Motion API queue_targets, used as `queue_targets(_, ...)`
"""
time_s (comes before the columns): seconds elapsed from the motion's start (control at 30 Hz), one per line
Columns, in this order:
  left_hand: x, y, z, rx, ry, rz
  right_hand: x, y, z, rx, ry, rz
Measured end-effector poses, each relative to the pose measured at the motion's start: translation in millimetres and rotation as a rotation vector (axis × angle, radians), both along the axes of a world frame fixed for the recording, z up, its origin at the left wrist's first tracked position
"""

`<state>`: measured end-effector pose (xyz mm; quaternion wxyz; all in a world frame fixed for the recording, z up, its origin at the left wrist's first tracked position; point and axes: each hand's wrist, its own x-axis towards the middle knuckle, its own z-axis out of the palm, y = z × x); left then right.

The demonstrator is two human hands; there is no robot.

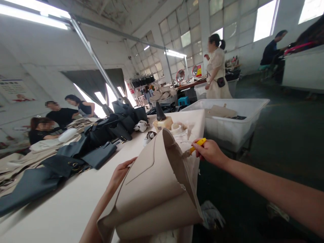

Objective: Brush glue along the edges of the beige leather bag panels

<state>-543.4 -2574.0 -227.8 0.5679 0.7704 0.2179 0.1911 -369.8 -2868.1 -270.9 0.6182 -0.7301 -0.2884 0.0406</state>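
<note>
Your left hand (pixel 120 177) grasps curled beige leather bag panel (pixel 149 189) by its edge, panel raised over near right edge of tabletop (pixel 60 212). Right hand (pixel 210 153) fingers clenched on yellow-handled tool (pixel 198 145), tip at panel's rim. Dark leather bag pieces (pixel 98 155) lie along tabletop's left side.

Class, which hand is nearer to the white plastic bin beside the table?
Right. The right hand is just in front of the white plastic bin; the left hand is farther away, gripping the beige leather panel.
</note>
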Motion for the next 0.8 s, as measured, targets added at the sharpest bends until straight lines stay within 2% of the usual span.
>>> queue_targets(0.17, -3, -1, -1.4, -0.051, 0.052, -0.017, -20, -19, 2.0, -0.060, 0.073, 0.029)
queue_targets(0.3, -3, 1, -4.1, -0.052, 0.058, -0.006, -37, -31, 3.5, -0.033, 0.131, 0.068)
queue_targets(0.43, -2, 7, -7.5, 0.079, 0.050, -0.002, -53, -44, -0.8, -0.019, 0.187, 0.072)
queue_targets(0.6, -1, 6, -10.5, 0.387, -0.011, 0.100, -62, -58, -3.7, -0.016, 0.194, 0.024)
queue_targets(0.7, 2, 3, -6.6, 0.401, -0.066, 0.137, -57, -66, 1.8, 0.026, 0.156, -0.036)
queue_targets(0.8, 9, 3, 6.0, 0.372, -0.168, 0.145, -45, -72, 7.6, 0.109, 0.137, -0.102)
